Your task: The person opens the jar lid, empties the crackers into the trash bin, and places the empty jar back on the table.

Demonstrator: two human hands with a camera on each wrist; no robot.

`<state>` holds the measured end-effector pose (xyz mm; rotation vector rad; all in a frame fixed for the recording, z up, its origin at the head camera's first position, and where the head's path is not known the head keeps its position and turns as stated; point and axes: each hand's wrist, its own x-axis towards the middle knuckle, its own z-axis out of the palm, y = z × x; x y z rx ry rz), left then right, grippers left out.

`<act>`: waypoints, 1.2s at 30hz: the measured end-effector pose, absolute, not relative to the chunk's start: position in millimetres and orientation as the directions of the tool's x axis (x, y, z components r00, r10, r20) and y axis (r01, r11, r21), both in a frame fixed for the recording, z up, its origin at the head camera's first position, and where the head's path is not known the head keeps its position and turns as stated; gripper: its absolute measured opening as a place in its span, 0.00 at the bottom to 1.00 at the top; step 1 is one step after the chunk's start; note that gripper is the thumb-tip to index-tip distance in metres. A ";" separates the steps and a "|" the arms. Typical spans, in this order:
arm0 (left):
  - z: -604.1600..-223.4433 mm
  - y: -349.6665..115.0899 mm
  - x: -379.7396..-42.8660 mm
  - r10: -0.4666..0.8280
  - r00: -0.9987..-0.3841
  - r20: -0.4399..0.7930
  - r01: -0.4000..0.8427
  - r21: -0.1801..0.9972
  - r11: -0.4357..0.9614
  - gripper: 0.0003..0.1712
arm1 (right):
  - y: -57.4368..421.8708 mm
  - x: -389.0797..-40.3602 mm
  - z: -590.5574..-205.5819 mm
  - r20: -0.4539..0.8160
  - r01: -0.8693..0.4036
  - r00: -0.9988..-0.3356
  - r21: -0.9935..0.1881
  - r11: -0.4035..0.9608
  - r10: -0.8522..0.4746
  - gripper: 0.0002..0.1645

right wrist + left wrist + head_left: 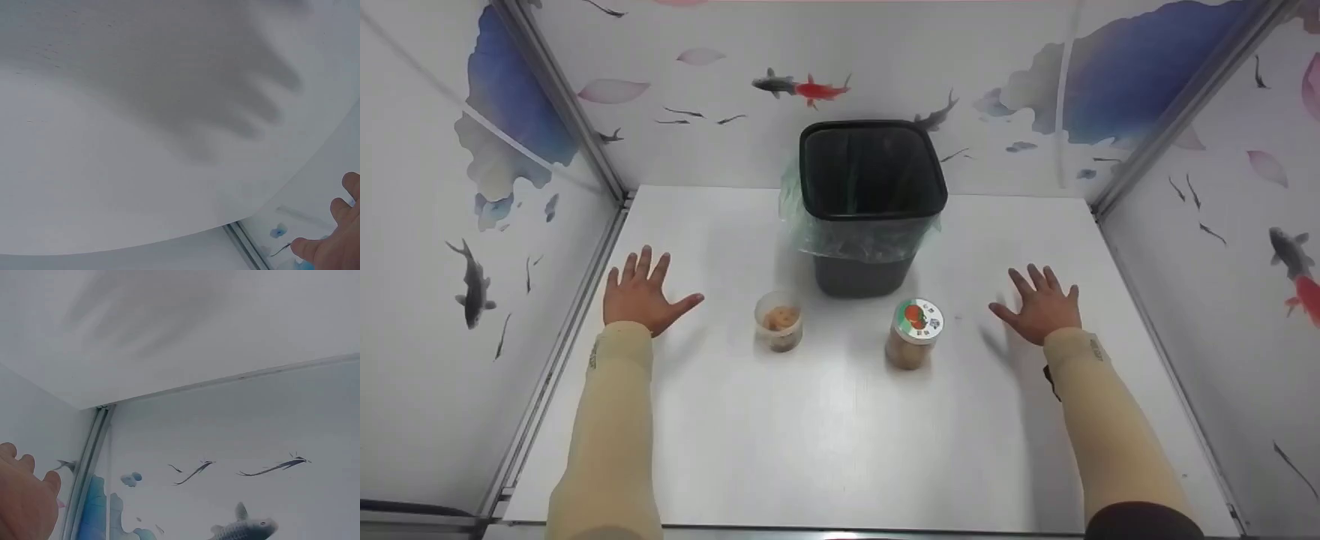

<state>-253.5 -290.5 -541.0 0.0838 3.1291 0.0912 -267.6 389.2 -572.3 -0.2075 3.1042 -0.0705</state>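
The left hand (639, 298) and right hand (1041, 311), palms down, had their fingers straight and fanned apart, casting soft shadows on the smooth white worktop (825, 450). Ribless tan sleeves (611, 420) covered the forearms.

Between the hands, nearer the left, stood a small round translucent cup (760, 330) with lumpy orange-brown pieces inside. Nearer the right stood a squat cylindrical jar (907, 355), brownish through its wall, under a flat round lid (919, 321) printed with red fruit. Just behind and between them rose a tapering black bin (864, 277) with rounded corners, its crinkled, filmy green liner (855, 240) folded over the outside below the rim. Flat panels (900, 45) printed with fish and petals met slim metal rails (556, 82) around the worktop.
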 end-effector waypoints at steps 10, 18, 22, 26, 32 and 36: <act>-550.5 -245.5 -261.7 0.143 -0.987 0.068 0.150 0.114 0.982 0.64 | 382.2 -267.4 -572.7 -0.027 -0.146 -0.989 -0.053 0.988 -0.148 0.56; -547.2 -199.1 -258.8 0.235 -0.962 0.141 0.255 0.142 0.956 0.63 | 374.3 -268.7 -574.5 -0.024 -0.164 -0.986 -0.043 0.986 -0.165 0.56; -544.0 -176.6 -254.5 0.287 -0.941 0.180 0.314 0.145 0.938 0.62 | 372.0 -269.7 -576.1 -0.023 -0.168 -0.985 -0.041 0.985 -0.169 0.56; -543.2 -152.6 -247.8 0.338 -0.918 0.206 0.373 0.165 0.913 0.60 | 371.9 -270.5 -578.0 -0.018 -0.171 -0.985 -0.035 0.985 -0.171 0.55; -549.8 -107.8 -231.6 0.447 -0.856 0.260 0.497 0.173 0.850 0.61 | 369.7 -268.7 -578.2 -0.019 -0.186 -0.982 -0.038 0.982 -0.187 0.56; -562.6 -78.3 -221.7 0.499 -0.812 0.301 0.563 0.179 0.807 0.62 | 366.6 -267.5 -577.8 -0.023 -0.201 -0.979 -0.023 0.979 -0.202 0.56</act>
